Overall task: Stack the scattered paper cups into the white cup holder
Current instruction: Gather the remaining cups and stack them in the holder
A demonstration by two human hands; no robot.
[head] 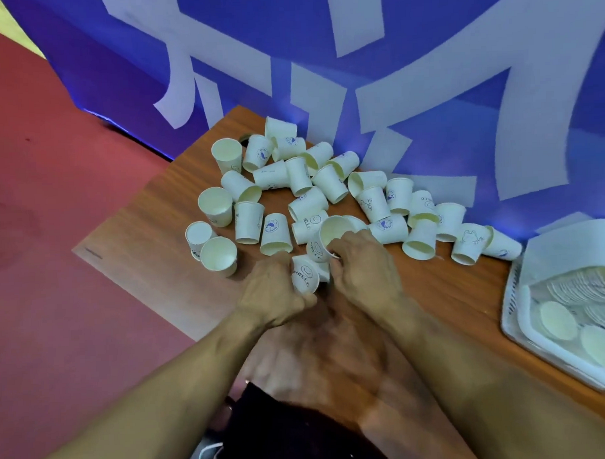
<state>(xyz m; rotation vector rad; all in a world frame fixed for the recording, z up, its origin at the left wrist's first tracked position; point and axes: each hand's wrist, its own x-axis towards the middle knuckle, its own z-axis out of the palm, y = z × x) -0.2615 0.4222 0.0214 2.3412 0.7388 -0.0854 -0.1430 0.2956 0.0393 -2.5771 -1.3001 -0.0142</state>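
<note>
— Dozens of paper cups (330, 190) lie scattered on the wooden worktop (150, 241), some upright with mouths up, many tipped on their sides pointing every way. What does the holder have in it?

— The white cup holder (524, 328) sits at the right edge, slatted like a basket, with nested cups lying in rows and their rims facing the camera.

— And the hands?

— The left hand (274, 294) is curled around a "HELLO" cup (304, 274), which is tilted, base toward the far side. The right hand (360, 265) grips a second cup (329, 237) by its rim, mouth open toward the far left. Both cups are near the worktop's middle, touching each other.
</note>
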